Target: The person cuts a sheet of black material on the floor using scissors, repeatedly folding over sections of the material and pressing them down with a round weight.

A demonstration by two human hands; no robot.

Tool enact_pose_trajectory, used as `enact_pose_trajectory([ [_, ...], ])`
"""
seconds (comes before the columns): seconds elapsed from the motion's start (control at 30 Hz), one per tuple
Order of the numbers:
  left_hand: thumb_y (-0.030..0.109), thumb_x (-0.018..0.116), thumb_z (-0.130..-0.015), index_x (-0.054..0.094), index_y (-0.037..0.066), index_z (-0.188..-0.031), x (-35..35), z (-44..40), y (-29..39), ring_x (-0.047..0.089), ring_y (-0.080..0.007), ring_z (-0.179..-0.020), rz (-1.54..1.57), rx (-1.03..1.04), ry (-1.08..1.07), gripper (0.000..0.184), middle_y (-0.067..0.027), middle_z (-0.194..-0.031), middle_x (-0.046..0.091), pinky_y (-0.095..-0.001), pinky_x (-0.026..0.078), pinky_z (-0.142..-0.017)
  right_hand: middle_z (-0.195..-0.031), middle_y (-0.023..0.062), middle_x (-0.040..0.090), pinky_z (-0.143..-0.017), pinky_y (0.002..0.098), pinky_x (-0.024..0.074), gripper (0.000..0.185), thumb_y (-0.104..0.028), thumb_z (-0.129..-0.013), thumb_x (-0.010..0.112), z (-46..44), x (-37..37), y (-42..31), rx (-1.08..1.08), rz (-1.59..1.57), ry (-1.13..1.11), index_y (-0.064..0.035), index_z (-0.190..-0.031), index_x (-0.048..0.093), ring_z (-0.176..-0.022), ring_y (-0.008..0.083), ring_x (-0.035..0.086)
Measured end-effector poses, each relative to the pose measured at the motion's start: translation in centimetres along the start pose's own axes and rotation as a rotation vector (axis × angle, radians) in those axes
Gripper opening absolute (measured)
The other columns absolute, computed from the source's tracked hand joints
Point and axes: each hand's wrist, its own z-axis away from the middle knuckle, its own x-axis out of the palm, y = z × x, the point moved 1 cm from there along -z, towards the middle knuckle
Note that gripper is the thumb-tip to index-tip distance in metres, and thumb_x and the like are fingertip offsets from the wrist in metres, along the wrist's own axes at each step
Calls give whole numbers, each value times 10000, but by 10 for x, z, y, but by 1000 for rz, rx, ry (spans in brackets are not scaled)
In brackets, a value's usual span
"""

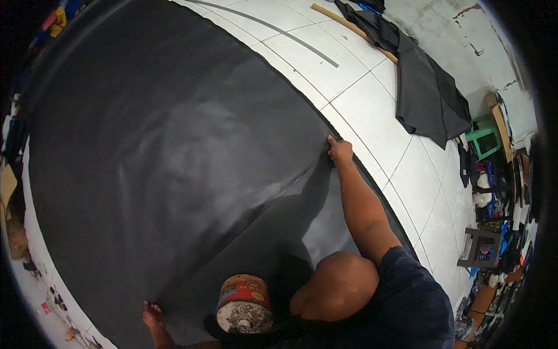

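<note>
A wide black sheet [174, 145], smooth and slightly shiny like vinyl or coated fabric, lies over the tiled floor. My right hand [341, 149] pinches it near its long right edge. At the lower left, my left hand [152, 314] also grips the sheet between its fingers. A straight ridge or edge in the material runs diagonally from one hand to the other; I cannot tell whether it is a fold or a second layer. Between my left hand and my bent knee [337, 285] stands a red-labelled tin [244, 302] with a crusted, whitish top.
On the white tiles [372, 122] lie a thin grey strip [279, 29] and a wooden stick [354, 29]. Crumpled black fabric [430, 87] is beyond them. A green stool [483, 139], a dark stool [481, 247] and clutter line the right side. Small scattered items lie at the lower left.
</note>
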Motion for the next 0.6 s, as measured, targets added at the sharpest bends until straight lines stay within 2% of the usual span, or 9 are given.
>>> enact_pose_trajectory([
  [0.07, 242, 562, -996, 522, 35, -938, -4, -12, -6, 442, -127, -632, -7, 14, 7, 219, 0, -718, 434, -281, 391, -557, -593, 85, 639, -532, 336, 486, 449, -439, -813, 767, 6, -5, -6, 23, -28, -11, -39, -658, 632, -501, 183, 604],
  [0.13, 228, 582, -984, 499, 49, -874, -12, -20, -9, 439, -133, -625, 74, 11, -96, 226, 1, -711, 436, -281, 379, -545, -584, 81, 635, -515, 324, 483, 442, -433, -813, 770, 12, -6, -6, 51, -54, -26, -41, -663, 630, -480, 169, 593],
  [0.23, 233, 601, -973, 514, 57, -881, -15, -18, -6, 441, -138, -617, 45, 23, -215, 217, -5, -705, 444, -282, 385, -545, -571, 78, 628, -527, 328, 487, 447, -441, -818, 764, 8, -4, -4, 32, -44, 5, -41, -668, 632, -486, 172, 595],
  [0.33, 243, 618, -962, 520, 70, -894, -11, -22, -16, 464, -145, -628, 118, 42, -100, 210, -12, -711, 456, -289, 393, -549, -574, 81, 628, -531, 327, 487, 445, -438, -825, 759, 1, -2, 2, 8, -15, -21, -33, -686, 640, -486, 176, 595],
  [0.4, 249, 622, -960, 523, 76, -908, -7, -8, -11, 473, -146, -636, 92, 42, -96, 206, -14, -717, 463, -293, 396, -552, -575, 85, 625, -529, 327, 482, 450, -443, -822, 761, 3, 2, 7, -62, -74, 50, -26, -695, 649, -493, 181, 596],
  [0.53, 277, 636, -955, 525, 79, -928, -8, -7, -6, 491, -148, -658, 41, 49, -93, 229, -13, -735, 472, -300, 406, -568, -589, 90, 631, -533, 332, 480, 449, -445, -812, 772, -7, 10, 15, -45, -61, 86, -22, -720, 656, -511, 181, 600],
  [0.6, 307, 643, -950, 541, 99, -907, -11, -7, -7, 498, -136, -672, 42, 54, -123, 235, 5, -756, 491, -289, 417, -598, -616, 76, 624, -534, 354, 490, 472, -454, -813, 772, -11, 11, 15, 3, -68, 39, -3, -884, 652, -489, 188, 584],
])
